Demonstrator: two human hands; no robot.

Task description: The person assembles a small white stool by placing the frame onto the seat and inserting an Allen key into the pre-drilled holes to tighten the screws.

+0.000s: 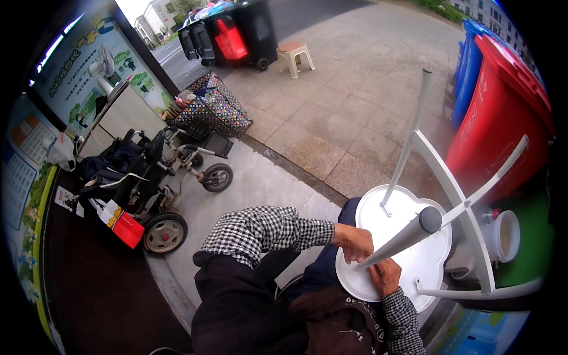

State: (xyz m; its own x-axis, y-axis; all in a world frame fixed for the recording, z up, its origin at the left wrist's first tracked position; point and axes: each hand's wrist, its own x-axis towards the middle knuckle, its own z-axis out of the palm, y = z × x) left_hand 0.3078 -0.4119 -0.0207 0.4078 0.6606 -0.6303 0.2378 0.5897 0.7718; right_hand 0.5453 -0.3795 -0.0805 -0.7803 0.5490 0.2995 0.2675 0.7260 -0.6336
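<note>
An upturned white stool with a scalloped, flower-shaped seat (414, 248) rests across my lap, its underside facing up. Its metal legs stick out, joined by a white cross-brace (466, 204). The nearest leg (402, 236) is grey-white with a dark grey foot cap and points toward me. At the base of this leg, my left hand (353, 241) bends with its fingers closed; what they pinch is hidden. From the other side my right hand (386, 276) curls its fingers round the same leg base. Both sleeves are black-and-white checked.
A wheelchair (160, 183) stands on the left with a red bag on it. Behind it sits a large patterned bag (216, 106). Red (494, 112) and blue (470, 65) bins line the right, above a white bucket (506, 236). A small stool (296, 58) and dark bins (254, 35) stand farther off.
</note>
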